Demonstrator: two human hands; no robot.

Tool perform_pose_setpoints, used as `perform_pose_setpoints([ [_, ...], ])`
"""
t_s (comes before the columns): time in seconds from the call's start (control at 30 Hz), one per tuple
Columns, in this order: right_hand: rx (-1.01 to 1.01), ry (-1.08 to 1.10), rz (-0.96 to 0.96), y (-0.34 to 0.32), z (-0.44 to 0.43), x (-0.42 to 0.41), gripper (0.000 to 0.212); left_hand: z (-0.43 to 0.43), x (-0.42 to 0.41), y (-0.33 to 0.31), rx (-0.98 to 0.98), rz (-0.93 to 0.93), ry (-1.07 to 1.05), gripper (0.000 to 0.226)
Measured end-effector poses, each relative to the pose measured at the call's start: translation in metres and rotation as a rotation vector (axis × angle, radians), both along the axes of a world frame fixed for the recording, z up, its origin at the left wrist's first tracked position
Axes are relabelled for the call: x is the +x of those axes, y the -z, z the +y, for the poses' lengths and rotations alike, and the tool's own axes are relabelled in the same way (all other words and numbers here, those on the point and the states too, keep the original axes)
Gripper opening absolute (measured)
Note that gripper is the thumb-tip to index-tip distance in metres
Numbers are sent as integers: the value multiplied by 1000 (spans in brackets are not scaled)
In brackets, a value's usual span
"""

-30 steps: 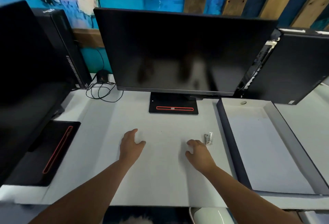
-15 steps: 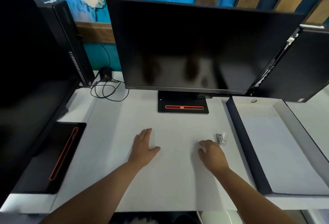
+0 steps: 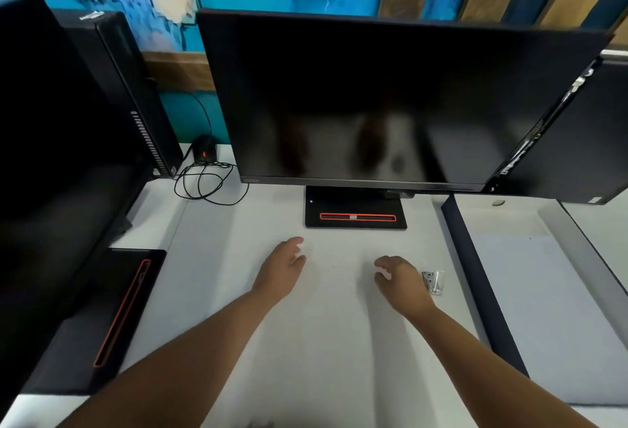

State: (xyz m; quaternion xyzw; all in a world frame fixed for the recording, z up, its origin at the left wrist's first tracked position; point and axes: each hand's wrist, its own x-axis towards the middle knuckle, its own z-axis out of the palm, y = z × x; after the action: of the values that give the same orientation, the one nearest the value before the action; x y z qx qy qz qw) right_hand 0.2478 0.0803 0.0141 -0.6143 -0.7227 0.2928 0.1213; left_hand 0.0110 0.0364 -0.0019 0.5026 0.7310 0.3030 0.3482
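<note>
Both hands sit low over the white surface point(image 3: 323, 342) and hold nothing. The left hand point(image 3: 282, 269) is wide, with straight relaxed fingers pointing to 12 o'clock. The right hand point(image 3: 399, 280) is loosely curled with nothing in it.

The small clear plastic packet point(image 3: 433, 282), with metal bits inside, lies flat on the surface at 3 o'clock of the right hand. It is just beside the hand and not touched. The dark blue wall of the shallow grey tray point(image 3: 475, 274) is near it, also at 3 o'clock.

The step looks like picking up the packet. To do it well:
- Slide the right hand toward 3 o'clock.
- Pinch the film edge with thumb and forefinger, because the film is slick and thin and a flat press would only push it toward the tray wall.
- Lift straight up so the bits don't spill.
- Keep the left hand flat and out of the way.

The black flat monitor point(image 3: 373, 98) and its black square stand base with a red slot point(image 3: 355, 208) are at 12 o'clock, well apart.
</note>
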Motion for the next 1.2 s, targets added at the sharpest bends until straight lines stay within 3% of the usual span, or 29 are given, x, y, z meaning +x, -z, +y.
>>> perform_pose_setpoints([
  [0.4, 73, -71, -131, 13, 8, 11, 26, 110, -1, -15, -92, 54, -258, 28],
  [0.8, 84, -126, -117, 19, 27, 12, 24, 151, 1, -11, -144, 40, -371, 28],
  [1.03, 119, -170, -79, 28, 25, 17, 23, 165, -3, -14, -272, 182, -410, 29],
  [1.2, 177, -312, -30, 34, 16, 16, 33, 158, -4, -12, -296, 226, -382, 25],
])
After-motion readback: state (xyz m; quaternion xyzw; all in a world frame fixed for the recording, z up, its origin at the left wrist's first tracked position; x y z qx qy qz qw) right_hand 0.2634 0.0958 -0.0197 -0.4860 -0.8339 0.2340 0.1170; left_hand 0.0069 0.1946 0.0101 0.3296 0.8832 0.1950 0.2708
